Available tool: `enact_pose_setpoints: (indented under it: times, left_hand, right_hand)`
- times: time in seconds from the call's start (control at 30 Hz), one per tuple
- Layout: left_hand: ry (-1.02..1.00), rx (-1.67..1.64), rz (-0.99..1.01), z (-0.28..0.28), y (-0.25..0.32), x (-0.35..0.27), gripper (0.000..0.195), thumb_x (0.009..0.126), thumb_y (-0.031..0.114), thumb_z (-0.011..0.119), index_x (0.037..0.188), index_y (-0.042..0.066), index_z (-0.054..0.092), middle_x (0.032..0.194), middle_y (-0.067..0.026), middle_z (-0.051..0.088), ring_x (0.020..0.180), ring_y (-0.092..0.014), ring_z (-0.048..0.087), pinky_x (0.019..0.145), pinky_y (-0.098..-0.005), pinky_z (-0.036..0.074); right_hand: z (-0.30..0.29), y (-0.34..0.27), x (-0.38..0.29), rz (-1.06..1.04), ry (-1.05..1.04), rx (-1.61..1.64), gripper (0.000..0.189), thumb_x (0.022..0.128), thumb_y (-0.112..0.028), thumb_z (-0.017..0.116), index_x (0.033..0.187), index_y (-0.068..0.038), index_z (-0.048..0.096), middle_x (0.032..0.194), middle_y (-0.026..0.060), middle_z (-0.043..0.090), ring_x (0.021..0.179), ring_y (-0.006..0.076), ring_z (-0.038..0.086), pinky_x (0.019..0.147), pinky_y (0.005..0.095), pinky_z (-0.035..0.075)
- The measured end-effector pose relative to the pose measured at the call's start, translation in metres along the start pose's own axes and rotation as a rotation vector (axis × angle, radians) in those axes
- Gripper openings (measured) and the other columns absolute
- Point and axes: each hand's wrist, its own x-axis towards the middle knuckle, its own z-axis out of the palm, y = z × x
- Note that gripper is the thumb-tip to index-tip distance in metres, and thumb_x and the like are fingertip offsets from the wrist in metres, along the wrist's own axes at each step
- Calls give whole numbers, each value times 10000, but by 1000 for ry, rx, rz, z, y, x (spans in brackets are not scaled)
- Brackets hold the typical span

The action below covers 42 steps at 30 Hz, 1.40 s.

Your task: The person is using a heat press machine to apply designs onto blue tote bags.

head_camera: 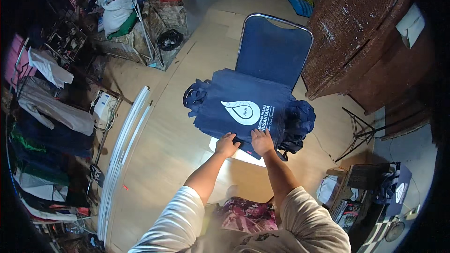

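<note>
A stack of dark blue fabric tote bags (235, 91) with a white leaf-shaped print and writing lies before me, its handles bunched at the left and right sides. My left hand (226, 145) rests at the near edge of the stack, fingers spread. At the same edge, further right, my right hand (262, 142) has its fingertips on the top bag beside the printed writing. Whether either hand pinches fabric I cannot tell. Under the near edge shows a bright white surface (242, 155). A folding chair (272, 47) with a dark blue backrest and metal frame stands directly behind the stack.
Long white strips (119, 161) lie on the floor at left, near a rack of hanging clothes (52, 102). A brown wooden cabinet (351, 28) stands at upper right, with a black metal stand (357, 134) below it. Sacks (117, 14) are piled at upper left; a shelf (369, 175) is at lower right.
</note>
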Motion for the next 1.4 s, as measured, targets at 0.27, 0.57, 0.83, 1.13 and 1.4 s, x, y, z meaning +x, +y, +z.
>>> enact_pose_setpoints:
  times: [0.27,0.57,0.83,1.13,1.4]
  left_hand:
    - [63,73,62,-26,27,4,520,789,320,595,1250,106,483,1331,-108,429,1234,-279,382,1011,-419,301]
    - [468,212,322,-78,82,-15,374,761,201,608,1115,102,542,1105,-154,549,1120,-320,457,938,-475,302]
    - [85,-386,284,-85,181,-56,369,867,333,539,972,-15,601,898,-200,632,819,-321,618,691,-412,483]
    - [-350,-909,317,-35,230,-110,388,882,284,550,1167,23,522,1021,-78,600,895,-167,592,699,-312,504]
    - [-799,-1017,-42,66,254,-118,374,866,478,510,940,113,539,845,-76,617,712,-187,632,530,-348,547]
  right_hand:
    - [-27,11,19,33,-126,62,147,783,-149,471,788,-82,602,848,63,602,907,242,578,880,478,383]
    - [-169,-12,44,-14,472,82,119,715,-196,553,762,-129,640,996,23,584,1053,216,486,949,462,311]
    - [-193,-27,-43,395,602,1384,920,676,-198,754,1390,-49,192,1360,210,292,1262,312,307,1004,459,274]
    - [-303,31,-151,735,686,988,259,852,-3,457,1077,-39,581,898,96,640,884,157,586,794,268,441]
    - [-410,60,-291,774,879,1560,263,832,-50,521,1090,-11,543,923,21,589,801,111,546,732,242,438]
